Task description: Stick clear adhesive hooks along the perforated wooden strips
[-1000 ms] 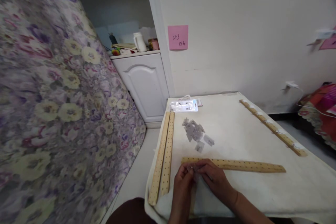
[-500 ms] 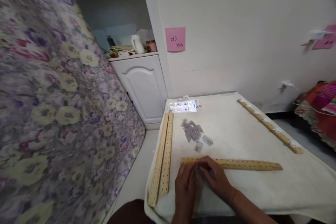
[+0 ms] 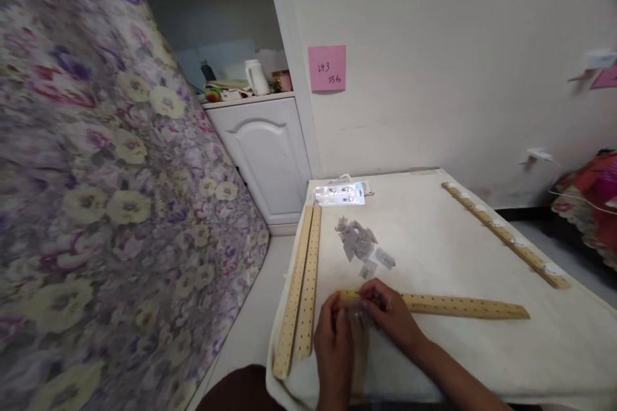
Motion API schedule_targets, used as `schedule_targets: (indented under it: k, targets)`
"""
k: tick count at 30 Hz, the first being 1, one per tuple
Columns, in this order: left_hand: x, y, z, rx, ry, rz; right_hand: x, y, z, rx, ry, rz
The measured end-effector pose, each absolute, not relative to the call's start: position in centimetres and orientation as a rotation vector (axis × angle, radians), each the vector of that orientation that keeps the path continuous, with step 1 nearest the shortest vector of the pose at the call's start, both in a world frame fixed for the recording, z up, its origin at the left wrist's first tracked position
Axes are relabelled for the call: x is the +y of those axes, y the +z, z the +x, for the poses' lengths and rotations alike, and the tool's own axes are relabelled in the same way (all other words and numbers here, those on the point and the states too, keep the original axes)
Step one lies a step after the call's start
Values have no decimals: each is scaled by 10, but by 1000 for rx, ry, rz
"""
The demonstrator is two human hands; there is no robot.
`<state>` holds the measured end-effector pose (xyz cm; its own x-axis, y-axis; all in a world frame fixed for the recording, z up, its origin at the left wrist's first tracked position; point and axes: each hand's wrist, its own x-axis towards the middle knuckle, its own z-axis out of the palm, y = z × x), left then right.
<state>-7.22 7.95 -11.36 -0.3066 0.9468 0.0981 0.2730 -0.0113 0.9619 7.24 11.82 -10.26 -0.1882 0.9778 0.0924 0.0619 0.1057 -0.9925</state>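
Note:
Both hands pinch what looks like a small clear plastic bag (image 3: pixel 357 311) near the table's front. My left hand (image 3: pixel 332 340) is closed at the bag's left side. My right hand (image 3: pixel 389 311) has its fingertips closed at the right side. What is inside the bag is too small to tell. Just behind the hands lies a wooden strip with rows of holes (image 3: pixel 463 307), partly covered by them. Beyond it is a pile of small clear bags (image 3: pixel 357 241), with a few loose ones in front.
Two more perforated wooden strips (image 3: pixel 308 282) lie along the table's left edge. Another strip (image 3: pixel 506 237) with white pieces on it runs along the right. Blister packs (image 3: pixel 340 194) lie at the back left of the cloth-covered table (image 3: pixel 419 225). A floral curtain (image 3: pixel 144 205) hangs left.
My hands have parted slightly, and the clear bag between them shows more plainly. The whole view has shifted a little. The strips and the pile stay where they were.

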Motion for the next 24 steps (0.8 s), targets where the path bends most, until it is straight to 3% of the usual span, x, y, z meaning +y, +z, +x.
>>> schedule_targets:
  k: [6, 24]
  targets:
    - [80, -118, -79, 1770, 1475, 1302, 155, -109, 58, -1475, 1198, -1200]
    - [91, -132, -80, 1863, 1256, 1605, 176, -133, 39, -1667, 811, -1476]
